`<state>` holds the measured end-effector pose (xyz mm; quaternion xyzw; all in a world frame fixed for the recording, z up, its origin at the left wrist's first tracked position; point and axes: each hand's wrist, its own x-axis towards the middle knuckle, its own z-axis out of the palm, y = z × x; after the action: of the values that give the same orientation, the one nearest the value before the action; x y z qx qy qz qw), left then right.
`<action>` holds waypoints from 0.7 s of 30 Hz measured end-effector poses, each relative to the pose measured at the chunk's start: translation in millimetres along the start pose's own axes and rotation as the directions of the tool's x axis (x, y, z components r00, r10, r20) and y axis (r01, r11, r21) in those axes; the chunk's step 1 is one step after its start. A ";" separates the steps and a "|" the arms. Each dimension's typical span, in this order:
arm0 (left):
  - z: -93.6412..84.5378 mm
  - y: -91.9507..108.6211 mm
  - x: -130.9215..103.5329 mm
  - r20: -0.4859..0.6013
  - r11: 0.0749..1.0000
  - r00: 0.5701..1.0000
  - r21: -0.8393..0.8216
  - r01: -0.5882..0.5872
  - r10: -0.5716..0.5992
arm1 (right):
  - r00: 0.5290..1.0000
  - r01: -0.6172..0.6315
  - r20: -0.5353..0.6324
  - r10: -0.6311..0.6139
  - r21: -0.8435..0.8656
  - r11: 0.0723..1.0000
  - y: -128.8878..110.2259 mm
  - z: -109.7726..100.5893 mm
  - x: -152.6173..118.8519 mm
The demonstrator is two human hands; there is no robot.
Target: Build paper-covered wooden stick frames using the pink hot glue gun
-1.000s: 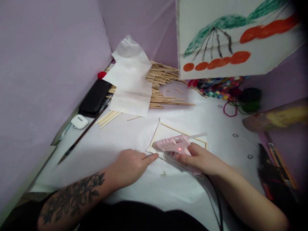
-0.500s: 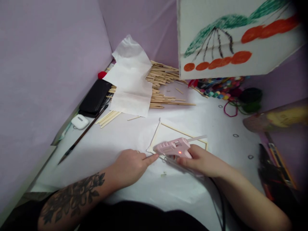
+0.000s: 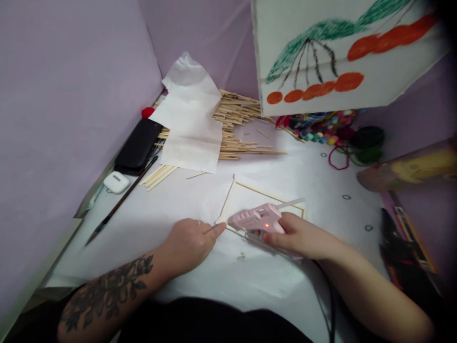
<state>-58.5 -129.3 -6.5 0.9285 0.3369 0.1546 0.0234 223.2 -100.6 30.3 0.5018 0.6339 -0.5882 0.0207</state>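
My right hand (image 3: 298, 233) is closed around the grip of a pink hot glue gun (image 3: 255, 218). A clear glue stick (image 3: 291, 203) pokes out of its back and a small red light glows on its side. The nozzle points left, to the near-left corner of a four-sided frame of thin wooden sticks (image 3: 266, 191) lying on white paper. My left hand (image 3: 193, 243) has its index finger stretched to that corner, the fingertip at the stick close to the nozzle. Its other fingers are curled and partly hidden. The glue gun covers part of the frame's near side.
Many wooden sticks (image 3: 237, 112) lie at the back, partly under a creased white sheet (image 3: 191, 128). To the left are a black case (image 3: 137, 145), a white earbud case (image 3: 116, 182) and a paintbrush (image 3: 121, 200). A painted board (image 3: 321, 62) overhangs the back right. A black cord (image 3: 330, 300) trails toward me.
My left index fingertip has slid slightly left along the near stick, away from the nozzle, to the frame's corner. The glue gun stays nearly in place; the whole view has shifted a little.
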 end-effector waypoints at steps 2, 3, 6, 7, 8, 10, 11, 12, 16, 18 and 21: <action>1.1 0.6 -0.4 0.000 1.000 1.000 0.002 -0.002 0.002 | 1.000 -0.002 0.005 0.003 -0.017 1.000 0.1 -1.6 -1.1; 1.4 1.0 -0.5 0.000 1.000 1.000 0.006 -0.003 0.003 | 1.000 0.001 0.012 -0.001 -0.027 1.000 0.2 -2.6 -1.9; 1.1 2.3 0.1 0.014 1.000 1.000 0.016 0.004 -0.005 | 1.000 0.013 0.024 -0.011 -0.067 0.998 0.8 -6.0 -5.5; 0.6 2.8 0.6 0.020 1.000 1.000 0.019 0.005 -0.005 | 1.000 0.020 0.026 -0.018 -0.081 0.997 1.2 -7.2 -7.1; 0.0 3.3 1.4 0.026 1.000 1.000 0.021 0.002 -0.003 | 0.999 0.025 0.026 -0.023 -0.093 0.995 1.8 -8.4 -9.0; -1.4 4.4 3.2 0.038 1.000 0.999 0.029 -0.010 0.009 | 0.999 0.040 0.021 -0.038 -0.110 0.993 3.8 -11.0 -13.7; -2.2 5.0 4.1 0.041 0.999 0.999 0.037 -0.015 0.013 | 0.999 0.045 0.017 -0.044 -0.118 0.992 5.3 -12.4 -16.6; -2.9 5.5 4.9 0.042 0.999 0.999 0.045 -0.017 0.015 | 0.999 0.048 0.005 -0.047 -0.127 0.991 7.1 -13.7 -19.8; -5.2 7.1 6.5 0.040 0.997 0.999 0.075 -0.011 0.008 | 0.997 0.069 -0.017 -0.072 -0.139 0.988 16.6 -17.7 -34.8; -5.6 7.7 6.3 0.068 0.996 0.998 0.085 -0.002 -0.004 | 0.998 0.053 -0.021 -0.056 -0.114 0.992 21.5 -18.7 -42.4; -4.5 8.5 5.5 0.101 0.995 0.994 0.092 0.023 -0.033 | 1.000 -0.021 -0.015 0.020 -0.084 0.996 27.7 -19.4 -52.7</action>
<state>-50.6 -132.6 0.5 0.9305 0.3550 0.0909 0.0008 278.5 -123.4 48.7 0.5112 0.6529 -0.5572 0.0432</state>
